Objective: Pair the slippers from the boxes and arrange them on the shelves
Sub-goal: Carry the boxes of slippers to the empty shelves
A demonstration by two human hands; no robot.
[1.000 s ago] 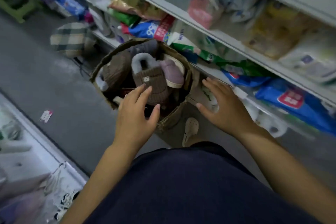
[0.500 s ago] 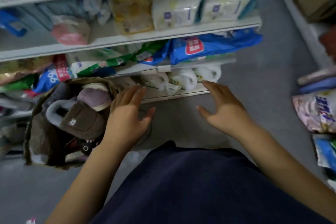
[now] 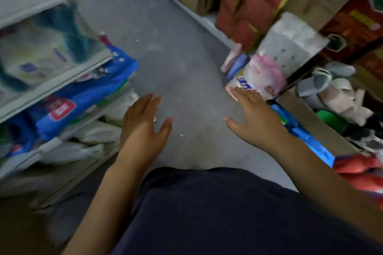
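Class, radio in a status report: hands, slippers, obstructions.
Left hand open, right hand open, both empty. Grey slippers in cardboard box, right side. Pink-white pack beside right fingertips.

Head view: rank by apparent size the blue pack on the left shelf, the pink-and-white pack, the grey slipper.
1. blue pack
2. pink-and-white pack, close to it; blur hides edges
3. grey slipper, clearly smallest

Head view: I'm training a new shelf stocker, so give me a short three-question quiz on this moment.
1. True or false: the left hand grips a slipper.
2. The grey fabric slippers in the open brown cardboard box lie to the person's: A left, B right, C rear?
3. Which hand is nearer the pink-and-white plastic pack?
Key: 1 false; 2 B; 3 the right hand.
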